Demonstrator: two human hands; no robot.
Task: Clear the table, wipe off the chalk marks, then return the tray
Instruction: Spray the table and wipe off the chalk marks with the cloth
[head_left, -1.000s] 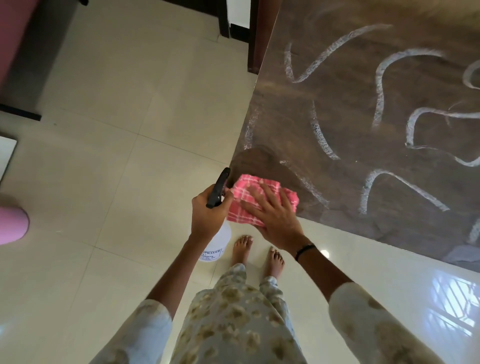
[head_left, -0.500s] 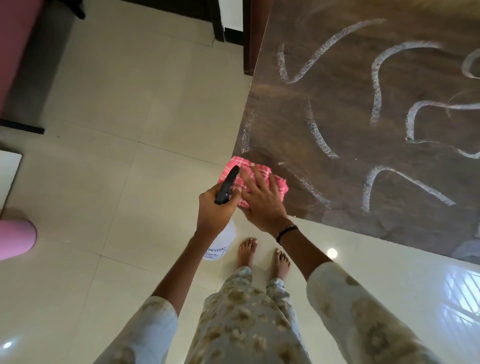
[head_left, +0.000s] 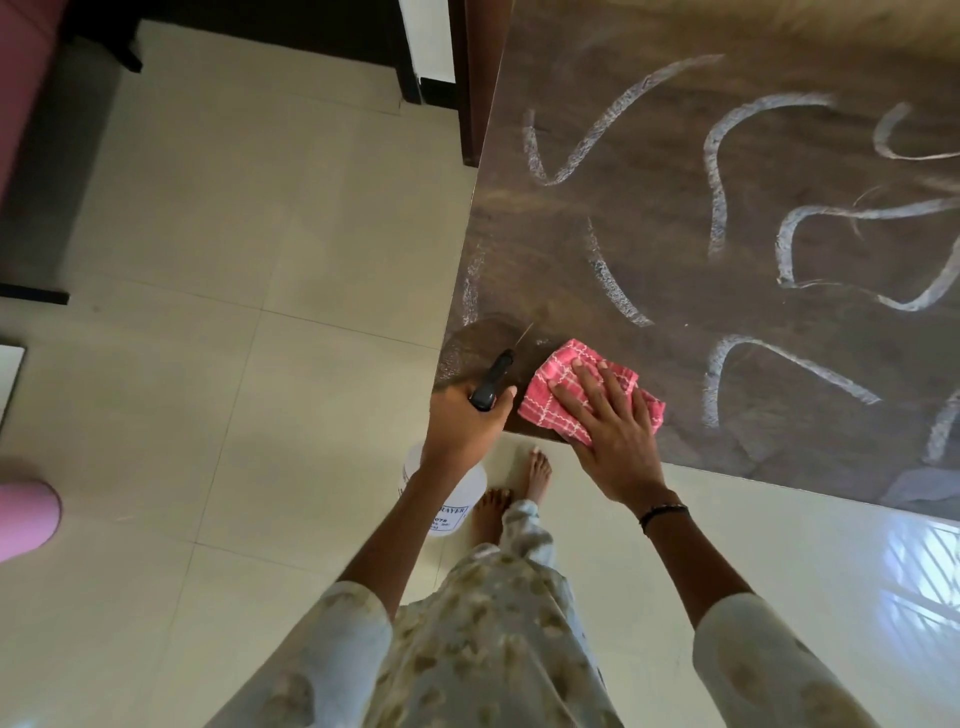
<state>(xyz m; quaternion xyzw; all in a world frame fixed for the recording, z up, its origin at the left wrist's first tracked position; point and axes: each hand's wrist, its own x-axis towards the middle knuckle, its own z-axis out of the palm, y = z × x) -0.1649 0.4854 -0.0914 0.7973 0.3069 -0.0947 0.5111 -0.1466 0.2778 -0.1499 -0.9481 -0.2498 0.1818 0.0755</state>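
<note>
Head view shows us standing at the near left corner of the dark wooden table (head_left: 675, 249), looking down past our patterned trousers and bare feet on the pale tiled floor (head_left: 234, 260). Our right hand (head_left: 605, 436) lies flat on a folded pink checked cloth (head_left: 563, 382), fingers (head_left: 587, 387) spread and pressing it onto the tabletop near the front edge. Our left hand (head_left: 465, 423) is wrapped around the neck of a spray bottle (head_left: 447, 493), fingers curled tight around it; the black nozzle (head_left: 491, 382) points forward over the table corner, just left of the cloth, while the translucent white body hangs below the hand, off the table edge. We cannot tell whether a finger is on the trigger, since the hand covers it. Around the corner beside the nozzle the wood looks darker and slick, possibly wet, with smeared chalk along the left edge. White chalk marks (head_left: 618, 283) curve across the rest of the surface: a hooked stroke beyond the cloth, an arch to its right, and larger loops farther back and to the right. A black band sits on our right wrist.
</note>
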